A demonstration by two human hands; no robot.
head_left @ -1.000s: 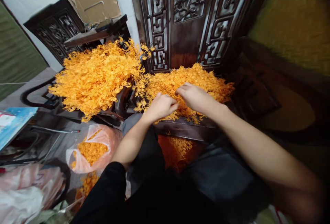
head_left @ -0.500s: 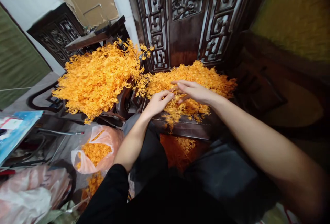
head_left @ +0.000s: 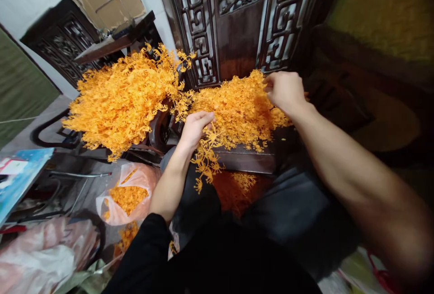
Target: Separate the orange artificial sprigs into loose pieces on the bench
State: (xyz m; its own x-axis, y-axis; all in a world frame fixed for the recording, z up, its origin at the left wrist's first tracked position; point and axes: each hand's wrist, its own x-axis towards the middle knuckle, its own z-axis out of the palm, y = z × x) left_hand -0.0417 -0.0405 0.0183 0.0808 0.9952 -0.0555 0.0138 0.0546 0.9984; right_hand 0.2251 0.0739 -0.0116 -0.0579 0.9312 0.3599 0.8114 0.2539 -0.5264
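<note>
My left hand (head_left: 194, 129) is closed on the upper end of an orange branched plastic sprig (head_left: 207, 156), which hangs down over the dark seat's front edge. My right hand (head_left: 286, 90) is at the back right of a heap of similar orange sprigs (head_left: 233, 109). Its fingers are curled in against the heap, and what they pinch is hidden behind the hand. The heap lies on a dark carved wooden seat (head_left: 247, 161) in front of my knees.
A larger orange heap (head_left: 118, 104) rises on the left beside a curved wooden armrest (head_left: 159, 129). Below it, an open pinkish plastic bag (head_left: 152, 185) holds orange pieces. More plastic bags (head_left: 40, 253) lie at lower left. A carved wooden back panel (head_left: 237, 36) stands behind the seat.
My hands have moved apart. The right hand has gone up and right to the heap's far edge, while the left has moved slightly left with the sprig hanging from it.
</note>
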